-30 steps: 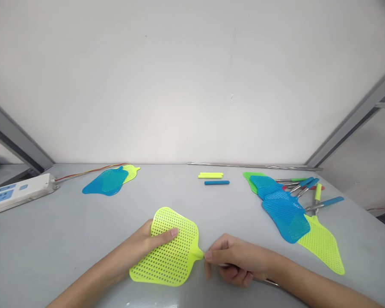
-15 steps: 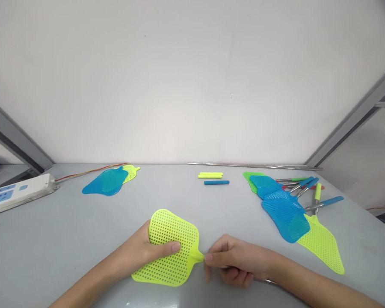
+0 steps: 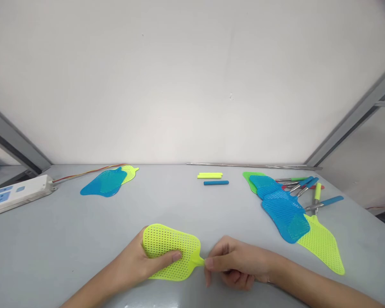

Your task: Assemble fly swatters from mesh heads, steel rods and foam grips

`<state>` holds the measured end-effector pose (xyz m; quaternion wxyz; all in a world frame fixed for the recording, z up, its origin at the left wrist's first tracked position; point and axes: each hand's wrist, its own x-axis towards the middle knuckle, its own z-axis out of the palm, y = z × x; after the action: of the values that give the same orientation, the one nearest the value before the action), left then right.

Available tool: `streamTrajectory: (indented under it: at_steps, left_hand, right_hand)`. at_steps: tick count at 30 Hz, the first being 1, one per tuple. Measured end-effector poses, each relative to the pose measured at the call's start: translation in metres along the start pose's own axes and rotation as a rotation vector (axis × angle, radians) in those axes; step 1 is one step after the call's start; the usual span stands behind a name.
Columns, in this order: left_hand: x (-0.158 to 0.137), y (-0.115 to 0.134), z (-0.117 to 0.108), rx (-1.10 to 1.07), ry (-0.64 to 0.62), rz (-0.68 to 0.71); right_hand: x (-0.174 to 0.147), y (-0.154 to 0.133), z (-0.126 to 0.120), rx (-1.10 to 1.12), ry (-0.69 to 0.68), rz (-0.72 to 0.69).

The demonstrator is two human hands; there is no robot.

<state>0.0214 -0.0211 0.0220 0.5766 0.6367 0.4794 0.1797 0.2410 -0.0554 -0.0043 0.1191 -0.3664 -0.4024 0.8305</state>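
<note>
- Left hand (image 3: 141,264) grasps the yellow-green flyswatter head (image 3: 173,243), tilted flatter than a second ago.
- Right hand (image 3: 232,260), at its three o'clock, pinches at the neck (image 3: 197,260), suggesting a twist there.

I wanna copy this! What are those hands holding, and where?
The left hand holds a yellow mesh paddle by its wide, holey part. The right hand pinches at the paddle's neck tip; what it grips is hidden.

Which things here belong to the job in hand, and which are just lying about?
Likely part of it:
yellow-green mesh head, left hand gripping it, right hand at its neck
probably the grip tubes, metal rods and loose mesh heads

Apparently just lying about:
power strip
wires
handled paddles at right
</note>
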Motion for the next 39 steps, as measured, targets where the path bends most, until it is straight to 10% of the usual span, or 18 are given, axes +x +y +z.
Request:
streamTrajectory:
  at_steps: [28,39]
  left_hand:
    - [0.0,0.022,-0.018,-0.047,-0.128,-0.032]
    - [0.01,0.008,-0.045,-0.269,0.357,0.277]
  right_hand:
    - [0.004,-0.001,-0.006,0.025,-0.056,-0.011]
    - [0.009,-0.002,-0.013,0.108,-0.058,-0.038]
